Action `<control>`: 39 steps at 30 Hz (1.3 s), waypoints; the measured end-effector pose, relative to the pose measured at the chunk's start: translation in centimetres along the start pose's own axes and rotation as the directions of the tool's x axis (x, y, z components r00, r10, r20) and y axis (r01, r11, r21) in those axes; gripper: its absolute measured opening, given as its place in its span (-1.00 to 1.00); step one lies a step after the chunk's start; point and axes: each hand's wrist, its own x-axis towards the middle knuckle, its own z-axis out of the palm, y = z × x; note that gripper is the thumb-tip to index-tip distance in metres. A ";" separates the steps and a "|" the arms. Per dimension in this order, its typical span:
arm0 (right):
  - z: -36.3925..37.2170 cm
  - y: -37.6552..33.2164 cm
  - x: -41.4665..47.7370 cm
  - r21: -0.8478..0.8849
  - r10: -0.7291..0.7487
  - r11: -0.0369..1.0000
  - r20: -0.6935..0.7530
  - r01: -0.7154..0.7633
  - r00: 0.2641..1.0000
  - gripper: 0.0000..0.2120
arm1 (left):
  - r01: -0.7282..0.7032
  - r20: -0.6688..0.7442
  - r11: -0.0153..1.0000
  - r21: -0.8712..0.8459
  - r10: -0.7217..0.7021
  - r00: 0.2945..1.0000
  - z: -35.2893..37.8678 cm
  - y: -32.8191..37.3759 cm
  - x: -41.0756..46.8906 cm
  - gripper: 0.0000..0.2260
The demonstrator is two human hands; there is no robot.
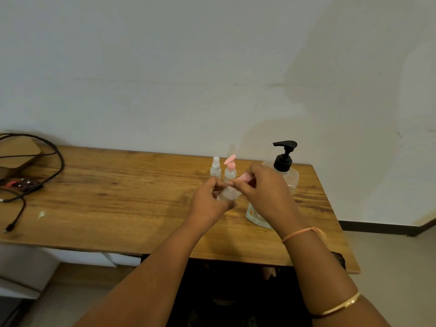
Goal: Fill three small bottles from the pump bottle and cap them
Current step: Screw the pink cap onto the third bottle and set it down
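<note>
Over the table (118,197), the left hand (207,204) grips a small bottle (227,195) and the right hand (266,192) pinches a pink cap (245,177) at its top, near the pump bottle (284,166). The neck is hidden, so maybe the cap is screwing on. Keep the bottle straight and turn slowly.

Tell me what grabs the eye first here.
Mid-table, the left hand grips a small bottle while the right hand pinches a pink cap at its top. The pump bottle with its black head stands just behind the right hand, with a clear-topped bottle and a pink-topped bottle to its left. Black cables sprawl at the table's left end.
</note>
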 end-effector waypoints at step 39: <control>2.6 -0.3 -0.3 0.548 0.129 0.836 -0.197 0.000 0.972 -0.78 | 0.063 0.053 0.964 -0.259 -0.051 0.997 1.0 1.0 -0.8 -0.72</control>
